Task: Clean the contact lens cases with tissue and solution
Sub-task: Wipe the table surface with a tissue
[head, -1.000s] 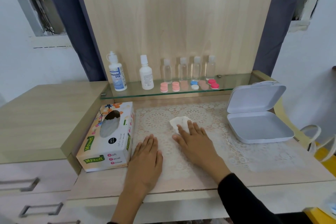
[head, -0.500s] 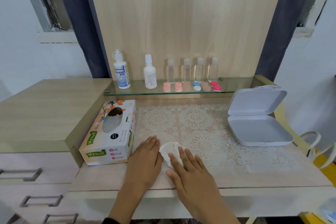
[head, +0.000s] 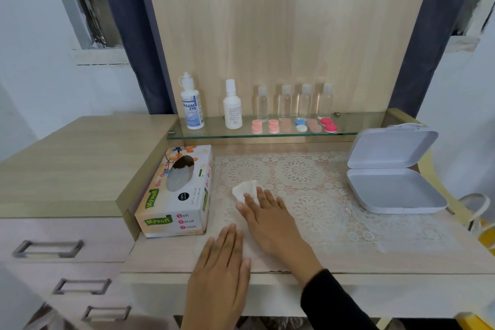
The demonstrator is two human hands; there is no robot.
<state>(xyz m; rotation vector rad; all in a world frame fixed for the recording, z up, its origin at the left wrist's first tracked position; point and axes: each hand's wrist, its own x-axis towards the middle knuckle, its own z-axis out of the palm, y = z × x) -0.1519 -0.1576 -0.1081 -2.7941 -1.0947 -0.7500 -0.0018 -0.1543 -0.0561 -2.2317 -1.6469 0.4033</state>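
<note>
Desk (head: 401, 257) has a lace mat (head: 308, 182) in the middle with a crumpled tissue (head: 245, 188) on it, tissue box (head: 176, 195) left, open white box (head: 393, 190) right. Glass shelf (head: 361, 126) at the far edge holds two solution bottles (head: 191, 108), four small clear bottles (head: 285, 103) and a row of lens cases (head: 273, 126).

On my feed the tissue box (head: 174, 195) is cream with orange flowers, green Mysoft banners and red dots behind the lettering. The lace mat (head: 302, 177) is off-white, all round doily medallions over pinkish wood. The lens cases (head: 293, 126) run pale pink, tan, blue-and-white, red. The hinged box (head: 393, 190) looks pale lilac, the wadded tissue (head: 245, 189) plain white, one bottle (head: 192, 107) has a blue label, and the sleeve (head: 334, 300) is black.
</note>
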